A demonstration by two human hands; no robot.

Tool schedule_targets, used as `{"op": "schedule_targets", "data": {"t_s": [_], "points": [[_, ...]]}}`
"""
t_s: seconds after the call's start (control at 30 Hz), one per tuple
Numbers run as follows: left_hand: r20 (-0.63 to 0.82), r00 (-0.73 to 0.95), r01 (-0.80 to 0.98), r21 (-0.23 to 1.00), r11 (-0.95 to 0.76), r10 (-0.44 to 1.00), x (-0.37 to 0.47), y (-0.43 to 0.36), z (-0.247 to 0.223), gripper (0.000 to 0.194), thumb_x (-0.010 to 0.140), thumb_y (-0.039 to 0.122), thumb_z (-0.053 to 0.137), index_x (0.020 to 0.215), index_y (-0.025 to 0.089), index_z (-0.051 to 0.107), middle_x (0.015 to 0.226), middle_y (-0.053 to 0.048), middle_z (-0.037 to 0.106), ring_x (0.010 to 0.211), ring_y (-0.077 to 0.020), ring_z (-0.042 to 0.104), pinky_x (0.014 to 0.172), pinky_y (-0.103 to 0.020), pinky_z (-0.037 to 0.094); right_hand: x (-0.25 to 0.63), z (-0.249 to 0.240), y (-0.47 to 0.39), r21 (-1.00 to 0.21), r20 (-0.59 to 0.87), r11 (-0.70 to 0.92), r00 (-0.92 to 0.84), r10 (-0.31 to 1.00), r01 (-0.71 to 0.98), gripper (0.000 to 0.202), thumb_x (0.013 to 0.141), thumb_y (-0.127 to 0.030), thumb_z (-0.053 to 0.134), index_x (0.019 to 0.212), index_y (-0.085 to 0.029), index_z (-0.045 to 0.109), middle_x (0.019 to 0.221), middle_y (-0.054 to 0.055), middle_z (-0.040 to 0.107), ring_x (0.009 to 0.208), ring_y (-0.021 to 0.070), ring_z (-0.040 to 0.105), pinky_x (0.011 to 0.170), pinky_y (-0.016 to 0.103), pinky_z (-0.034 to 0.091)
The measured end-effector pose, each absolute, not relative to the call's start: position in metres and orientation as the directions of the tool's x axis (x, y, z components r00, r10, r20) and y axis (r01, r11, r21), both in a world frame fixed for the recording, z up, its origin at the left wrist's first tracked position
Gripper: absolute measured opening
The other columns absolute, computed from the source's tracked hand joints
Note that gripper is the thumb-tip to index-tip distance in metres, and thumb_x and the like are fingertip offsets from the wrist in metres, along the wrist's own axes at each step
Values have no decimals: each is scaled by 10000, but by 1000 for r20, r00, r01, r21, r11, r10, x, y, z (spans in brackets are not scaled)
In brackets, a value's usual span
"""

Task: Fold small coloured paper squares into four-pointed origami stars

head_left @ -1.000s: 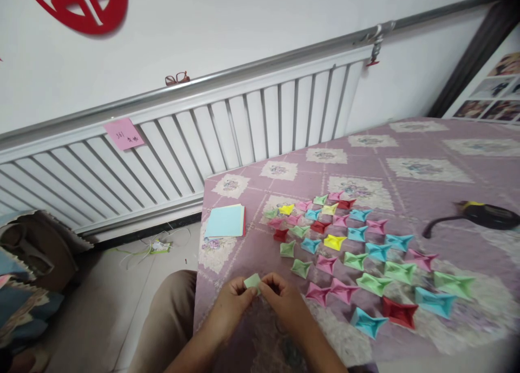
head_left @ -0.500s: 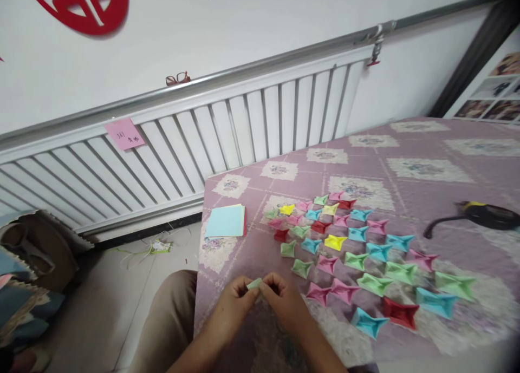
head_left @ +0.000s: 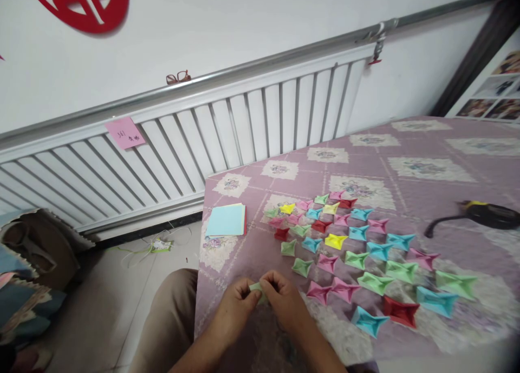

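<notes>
Between the fingertips of both hands is a small folded piece of light green paper (head_left: pixel 255 287), partly covered by the fingers. My left hand (head_left: pixel 236 305) pinches its left side, and my right hand (head_left: pixel 281 297) grips the right side with thumb and index finger. Both hands are held low over the near edge of the table. To their right stand several folded paper boats (head_left: pixel 334 241) in pink, green, blue, yellow and red, set out in loose rows. A stack of square coloured paper (head_left: pixel 225 221), light blue on top, lies beyond my left hand.
A purple flowered tablecloth (head_left: pixel 252 200) covers the table. At the right lies a black object with a cord-like arm (head_left: pixel 491 216). A white radiator (head_left: pixel 227 129) runs behind the table. Cables and a power strip (head_left: pixel 161 246) lie on the floor at left.
My fingers have shifted slightly on the green paper, the right fingertips now covering more of it. The paper boats and the paper stack stay in place.
</notes>
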State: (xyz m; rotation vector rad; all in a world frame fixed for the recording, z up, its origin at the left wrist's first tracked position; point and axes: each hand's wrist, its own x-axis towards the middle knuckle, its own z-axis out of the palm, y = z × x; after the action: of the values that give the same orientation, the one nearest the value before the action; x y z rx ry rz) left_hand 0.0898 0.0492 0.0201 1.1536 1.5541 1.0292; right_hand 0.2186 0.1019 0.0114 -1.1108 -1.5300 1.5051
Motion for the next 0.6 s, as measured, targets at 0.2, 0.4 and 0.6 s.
{"op": "schedule_targets", "data": {"t_s": [0.2, 0.4, 0.6], "points": [[-228, -116, 220, 943, 249, 967, 87, 45, 17, 193, 722, 330, 538, 627, 171, 483, 603, 37, 430, 585, -107, 374, 557, -229, 289, 221, 4, 106, -994, -106, -111, -368, 924, 9, 251, 744, -443, 509, 704, -196, 535, 604, -52, 452, 553, 116, 401, 527, 244, 339], [-236, -52, 263, 934, 241, 970, 84, 41, 19, 173, 729, 295, 522, 618, 178, 460, 592, 48, 401, 574, -101, 358, 542, -225, 276, 222, 6, 106, -991, -134, -123, -396, 909, 53, 251, 739, -443, 499, 699, -198, 538, 588, -56, 447, 542, 116, 408, 522, 244, 337], [-193, -118, 242, 946, 217, 974, 70, 42, 14, 174, 727, 321, 577, 799, 163, 580, 724, 14, 548, 681, -127, 484, 641, -231, 367, 221, 10, 103, -971, -128, -18, -453, 882, 240, 187, 747, -342, 491, 684, -185, 571, 643, -17, 553, 643, 147, 507, 603, 255, 372]]}}
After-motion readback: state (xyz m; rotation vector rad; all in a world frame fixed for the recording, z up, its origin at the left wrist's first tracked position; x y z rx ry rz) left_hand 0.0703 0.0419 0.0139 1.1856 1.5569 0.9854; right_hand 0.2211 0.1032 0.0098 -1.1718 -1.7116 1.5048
